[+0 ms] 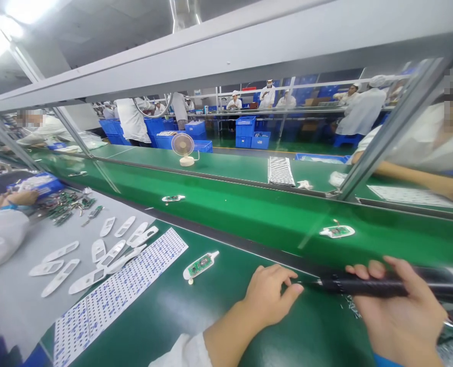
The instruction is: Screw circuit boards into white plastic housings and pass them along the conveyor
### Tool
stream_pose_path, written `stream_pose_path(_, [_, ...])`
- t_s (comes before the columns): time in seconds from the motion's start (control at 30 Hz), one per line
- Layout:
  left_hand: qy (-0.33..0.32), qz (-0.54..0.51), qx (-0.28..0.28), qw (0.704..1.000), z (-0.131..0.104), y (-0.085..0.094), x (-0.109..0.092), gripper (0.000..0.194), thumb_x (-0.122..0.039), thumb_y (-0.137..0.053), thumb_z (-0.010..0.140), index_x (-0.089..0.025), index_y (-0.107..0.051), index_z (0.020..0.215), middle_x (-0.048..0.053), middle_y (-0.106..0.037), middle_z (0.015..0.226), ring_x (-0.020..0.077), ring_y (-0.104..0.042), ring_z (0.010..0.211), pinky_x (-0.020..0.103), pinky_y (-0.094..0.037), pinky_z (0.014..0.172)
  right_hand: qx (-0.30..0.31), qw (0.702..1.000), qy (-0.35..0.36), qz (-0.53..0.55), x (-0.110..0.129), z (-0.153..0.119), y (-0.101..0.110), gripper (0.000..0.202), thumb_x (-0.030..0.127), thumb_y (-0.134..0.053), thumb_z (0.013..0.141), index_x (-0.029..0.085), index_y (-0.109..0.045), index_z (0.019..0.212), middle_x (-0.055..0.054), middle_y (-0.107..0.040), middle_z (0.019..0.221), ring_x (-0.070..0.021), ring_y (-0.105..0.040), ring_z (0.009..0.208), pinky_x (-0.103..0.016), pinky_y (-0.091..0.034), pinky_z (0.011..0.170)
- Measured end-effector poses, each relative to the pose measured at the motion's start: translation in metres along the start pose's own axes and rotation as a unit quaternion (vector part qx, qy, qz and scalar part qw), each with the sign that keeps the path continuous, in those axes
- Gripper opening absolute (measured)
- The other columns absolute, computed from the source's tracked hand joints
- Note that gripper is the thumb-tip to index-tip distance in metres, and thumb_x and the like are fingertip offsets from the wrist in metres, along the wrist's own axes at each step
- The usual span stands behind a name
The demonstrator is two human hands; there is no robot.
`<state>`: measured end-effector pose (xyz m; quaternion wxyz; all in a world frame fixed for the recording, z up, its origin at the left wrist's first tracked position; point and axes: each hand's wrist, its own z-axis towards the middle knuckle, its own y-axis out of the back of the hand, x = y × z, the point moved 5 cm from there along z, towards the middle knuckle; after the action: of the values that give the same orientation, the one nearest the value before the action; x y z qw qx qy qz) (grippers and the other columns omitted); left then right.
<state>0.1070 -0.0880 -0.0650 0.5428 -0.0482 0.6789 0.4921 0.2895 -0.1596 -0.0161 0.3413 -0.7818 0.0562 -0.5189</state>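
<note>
My right hand (400, 311) is wrapped round a black electric screwdriver (360, 283), which lies level with its bit pointing left. At the tip of the bit my left hand (270, 294) has thumb and forefinger brought close together; whatever they pinch is too small to make out. Under the screwdriver lies a scatter of small screws (352, 307). To the left of my left hand, a white housing with a green circuit board (200, 265) rests on the green table, apart from both hands. A small round part hangs off its lower end.
Two more board-filled housings (173, 199) (338, 232) lie on the green belt (242, 209). White housings (111, 254) and a blue-patterned sheet (121, 300) are at left, beside a co-worker's sleeve (2, 229). Beyond the belt stand a fan (182, 147) and a metal post (387, 132).
</note>
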Motion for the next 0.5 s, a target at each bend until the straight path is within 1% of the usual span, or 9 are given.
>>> stream_pose_path(0.17, [-0.011, 0.005, -0.006, 1.000, 0.000, -0.001, -0.001, 0.025, -0.033, -0.058, 0.094, -0.023, -0.069, 0.113, 0.001, -0.073, 0.097, 0.0198, -0.066, 0.086, 0.038, -0.046, 0.086, -0.005, 1.000, -0.021, 0.017, -0.002, -0.003, -0.003, 0.011, 0.027, -0.068, 0.064, 0.023, -0.058, 0.067, 0.000, -0.039, 0.060, -0.0144, -0.040, 0.053, -0.035, -0.044, 0.046])
stream_pose_path(0.27, [-0.020, -0.013, -0.023, 0.999, -0.002, -0.002, -0.001, 0.023, -0.031, -0.058, 0.093, -0.023, -0.069, 0.111, 0.001, -0.072, 0.094, 0.0185, -0.065, 0.082, 0.037, -0.047, 0.085, -0.010, 0.999, -0.031, 0.017, -0.004, -0.003, -0.004, 0.013, 0.028, -0.067, 0.063, 0.023, -0.056, 0.068, 0.002, -0.039, 0.058, -0.0145, -0.039, 0.052, -0.034, -0.043, 0.048])
stream_pose_path(0.33, [-0.034, -0.037, -0.040, 0.998, -0.002, 0.003, -0.001, 0.022, -0.030, -0.057, 0.093, -0.022, -0.069, 0.110, 0.002, -0.072, 0.094, 0.0172, -0.065, 0.082, 0.034, -0.049, 0.083, -0.010, 0.999, -0.031, 0.017, -0.005, -0.002, -0.003, 0.014, 0.028, -0.065, 0.064, 0.023, -0.055, 0.070, 0.003, -0.040, 0.057, -0.0145, -0.039, 0.052, -0.032, -0.043, 0.049])
stream_pose_path(0.4, [-0.049, -0.048, -0.067, 0.995, 0.004, 0.019, 0.003, 0.021, -0.030, -0.056, 0.094, -0.021, -0.070, 0.107, 0.003, -0.071, 0.095, 0.0168, -0.065, 0.085, 0.031, -0.050, 0.082, -0.007, 0.999, -0.034, 0.022, -0.006, -0.001, -0.003, 0.014, 0.028, -0.065, 0.064, 0.022, -0.055, 0.072, 0.004, -0.041, 0.057, -0.0142, -0.040, 0.053, -0.032, -0.044, 0.052])
stream_pose_path(0.43, [-0.055, -0.040, -0.085, 0.994, 0.009, 0.032, 0.007, 0.021, -0.030, -0.056, 0.094, -0.021, -0.071, 0.105, 0.004, -0.071, 0.096, 0.0172, -0.065, 0.088, 0.030, -0.051, 0.082, -0.005, 0.999, -0.037, 0.024, -0.006, 0.000, -0.002, 0.015, 0.027, -0.066, 0.064, 0.022, -0.055, 0.073, 0.004, -0.042, 0.057, -0.0140, -0.041, 0.053, -0.032, -0.045, 0.053])
stream_pose_path(0.5, [-0.049, 0.021, -0.123, 0.991, 0.024, 0.069, 0.021, 0.021, -0.030, -0.054, 0.096, -0.021, -0.072, 0.102, 0.004, -0.072, 0.098, 0.0183, -0.065, 0.094, 0.031, -0.051, 0.086, -0.003, 0.999, -0.039, 0.027, -0.007, 0.001, -0.002, 0.017, 0.027, -0.067, 0.063, 0.021, -0.055, 0.074, 0.004, -0.043, 0.057, -0.0137, -0.042, 0.053, -0.032, -0.045, 0.055])
